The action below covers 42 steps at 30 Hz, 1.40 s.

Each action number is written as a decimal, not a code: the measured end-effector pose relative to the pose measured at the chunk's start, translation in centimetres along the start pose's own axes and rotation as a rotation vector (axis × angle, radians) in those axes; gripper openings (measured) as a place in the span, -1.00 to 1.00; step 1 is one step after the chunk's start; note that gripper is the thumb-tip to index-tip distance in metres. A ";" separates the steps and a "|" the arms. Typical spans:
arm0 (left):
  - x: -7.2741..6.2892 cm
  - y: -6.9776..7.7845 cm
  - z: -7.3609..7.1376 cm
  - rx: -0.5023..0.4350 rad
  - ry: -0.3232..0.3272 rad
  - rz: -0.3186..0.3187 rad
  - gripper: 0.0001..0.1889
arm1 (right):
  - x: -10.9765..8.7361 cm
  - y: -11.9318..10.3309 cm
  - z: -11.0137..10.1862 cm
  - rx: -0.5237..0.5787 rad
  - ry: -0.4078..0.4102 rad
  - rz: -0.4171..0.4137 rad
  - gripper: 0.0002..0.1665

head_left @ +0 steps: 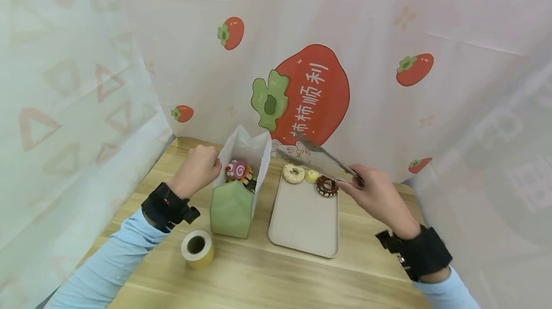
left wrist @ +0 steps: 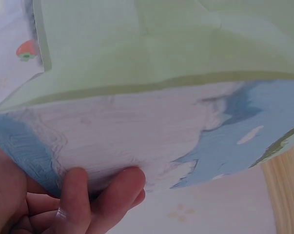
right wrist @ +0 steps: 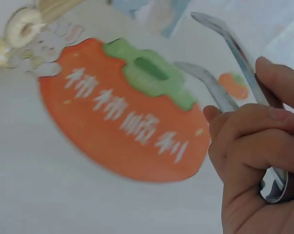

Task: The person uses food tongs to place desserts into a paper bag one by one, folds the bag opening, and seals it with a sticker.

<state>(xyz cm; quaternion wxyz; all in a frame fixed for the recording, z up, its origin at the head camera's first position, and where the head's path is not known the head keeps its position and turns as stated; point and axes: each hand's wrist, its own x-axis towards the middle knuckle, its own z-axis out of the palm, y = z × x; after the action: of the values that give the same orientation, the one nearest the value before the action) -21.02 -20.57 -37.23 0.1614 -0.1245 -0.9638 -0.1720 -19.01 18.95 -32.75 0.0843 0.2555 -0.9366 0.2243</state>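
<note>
My left hand (head_left: pixel 199 165) grips the upper left edge of a green paper bag (head_left: pixel 230 211) standing upright with its mouth spread. In the left wrist view, fingers (left wrist: pixel 118 187) curl at the edge of the bag's painted blue and white side (left wrist: pixel 137 136). Inside the bag sits a purple swirl-topped pastry (head_left: pixel 239 169) among other small cakes, partly hidden by the front panel. My right hand (head_left: pixel 381 199) holds metal tongs (head_left: pixel 311 145) above the far end of a tray. Their two arms stand apart, with nothing between the tips.
On the beige tray (head_left: pixel 302 225), a cream-coloured donut (head_left: pixel 286 177), a small yellow piece (head_left: pixel 311 176) and a chocolate donut (head_left: pixel 321 189) line the far end. A tape roll (head_left: pixel 201 258) stands before the bag on the wooden table (head_left: pixel 258 280). A printed curtain (head_left: pixel 366 21) hangs behind.
</note>
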 end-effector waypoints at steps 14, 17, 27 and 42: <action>0.0 0.0 -0.1 0.000 -0.010 0.005 -0.57 | -5.0 12.8 5.5 0.071 0.009 0.347 -0.61; -0.1 -0.1 -0.1 -0.005 -0.007 0.004 -0.57 | -4.9 14.2 6.5 0.102 -0.005 0.387 -0.63; -0.2 -0.2 0.0 -0.017 -0.020 0.002 -0.60 | -3.8 18.1 9.9 0.135 -0.068 0.467 -0.61; -0.2 -0.3 0.4 -0.009 -0.002 0.016 -0.63 | -2.9 20.8 12.0 0.415 -0.149 0.567 -0.60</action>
<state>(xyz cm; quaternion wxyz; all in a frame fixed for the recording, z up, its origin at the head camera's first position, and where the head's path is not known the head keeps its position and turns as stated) -21.00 -20.80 -37.73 0.1613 -0.1331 -0.9621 -0.1749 -27.75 30.66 -52.00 -0.1035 0.0129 -0.9085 0.4047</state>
